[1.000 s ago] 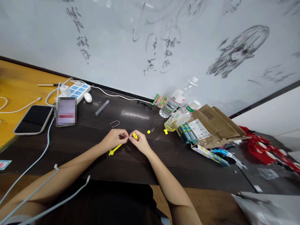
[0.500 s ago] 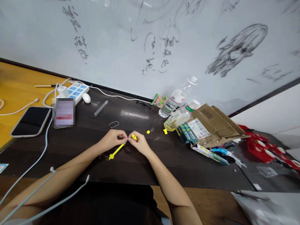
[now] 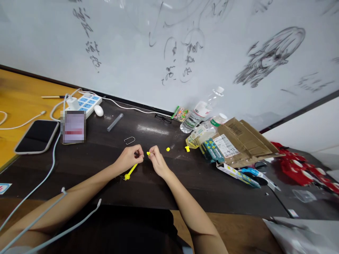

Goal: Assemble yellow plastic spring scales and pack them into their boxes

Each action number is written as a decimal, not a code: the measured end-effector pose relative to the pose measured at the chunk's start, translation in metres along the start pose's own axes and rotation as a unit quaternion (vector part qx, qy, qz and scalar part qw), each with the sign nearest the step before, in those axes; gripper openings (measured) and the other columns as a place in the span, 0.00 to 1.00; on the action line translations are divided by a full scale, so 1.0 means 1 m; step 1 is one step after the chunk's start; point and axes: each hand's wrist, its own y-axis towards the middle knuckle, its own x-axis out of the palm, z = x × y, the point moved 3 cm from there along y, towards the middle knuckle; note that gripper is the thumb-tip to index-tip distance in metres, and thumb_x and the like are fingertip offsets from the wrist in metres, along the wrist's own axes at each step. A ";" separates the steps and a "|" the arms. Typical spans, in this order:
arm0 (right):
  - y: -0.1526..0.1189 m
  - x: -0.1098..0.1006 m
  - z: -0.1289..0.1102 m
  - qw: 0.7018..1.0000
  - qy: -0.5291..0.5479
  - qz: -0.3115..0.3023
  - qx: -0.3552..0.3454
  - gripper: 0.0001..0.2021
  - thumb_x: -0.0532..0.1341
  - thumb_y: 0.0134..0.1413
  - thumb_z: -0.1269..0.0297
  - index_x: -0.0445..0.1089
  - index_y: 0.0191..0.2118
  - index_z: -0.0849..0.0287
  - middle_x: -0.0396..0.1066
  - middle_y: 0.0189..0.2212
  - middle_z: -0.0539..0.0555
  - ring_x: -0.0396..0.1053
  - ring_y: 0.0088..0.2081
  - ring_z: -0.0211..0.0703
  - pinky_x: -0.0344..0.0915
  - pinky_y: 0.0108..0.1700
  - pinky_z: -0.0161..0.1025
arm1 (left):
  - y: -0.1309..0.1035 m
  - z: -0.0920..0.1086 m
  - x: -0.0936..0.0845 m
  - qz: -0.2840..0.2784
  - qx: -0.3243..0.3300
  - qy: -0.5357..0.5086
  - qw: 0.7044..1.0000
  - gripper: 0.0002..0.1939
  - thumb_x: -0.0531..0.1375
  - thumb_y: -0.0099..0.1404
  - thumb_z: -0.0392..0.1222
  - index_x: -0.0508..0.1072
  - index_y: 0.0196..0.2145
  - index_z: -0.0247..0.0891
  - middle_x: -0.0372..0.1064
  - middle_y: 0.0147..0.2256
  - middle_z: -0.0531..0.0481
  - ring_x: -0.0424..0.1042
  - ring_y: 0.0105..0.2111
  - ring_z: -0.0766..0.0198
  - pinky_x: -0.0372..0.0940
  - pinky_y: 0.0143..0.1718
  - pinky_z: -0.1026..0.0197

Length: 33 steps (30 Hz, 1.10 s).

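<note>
My left hand (image 3: 130, 157) is closed in a pinch over the upper end of a thin yellow rod (image 3: 132, 170). The rod slants down to the left to a wider yellow end with a thin wire beside it; its top end is hidden by my fingers. A short gap to the right, my right hand (image 3: 158, 163) pinches a small yellow plastic piece (image 3: 148, 153) at its fingertips. Beyond the hands lie a bent U-shaped wire (image 3: 129, 140), a small yellow bit (image 3: 167, 149) and a yellow plastic cap-like piece (image 3: 187, 149).
A clear tube (image 3: 115, 122), a white egg-shaped object (image 3: 99, 110), a phone (image 3: 37, 137) and a power strip (image 3: 91, 102) lie leftward. Bottles (image 3: 194, 118), a torn cardboard box (image 3: 238, 141) and glasses (image 3: 162, 118) are along the back. White cables (image 3: 51, 162) cross the left side.
My hands have drawn apart, opening a gap between their fingertips. The right hand has turned, with the small yellow piece now at its fingertips. The rod has tilted steeper beneath the left hand.
</note>
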 end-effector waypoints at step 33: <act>0.000 0.017 0.003 0.995 0.084 0.026 -0.038 0.08 0.51 0.59 0.61 0.54 0.31 0.56 0.54 0.27 0.47 0.53 0.28 0.35 0.54 0.33 0.35 | -0.004 -0.004 -0.001 0.055 0.103 0.139 0.983 0.03 0.52 0.62 0.35 0.64 0.30 0.38 0.66 0.30 0.52 0.66 0.29 0.66 0.62 0.33 0.64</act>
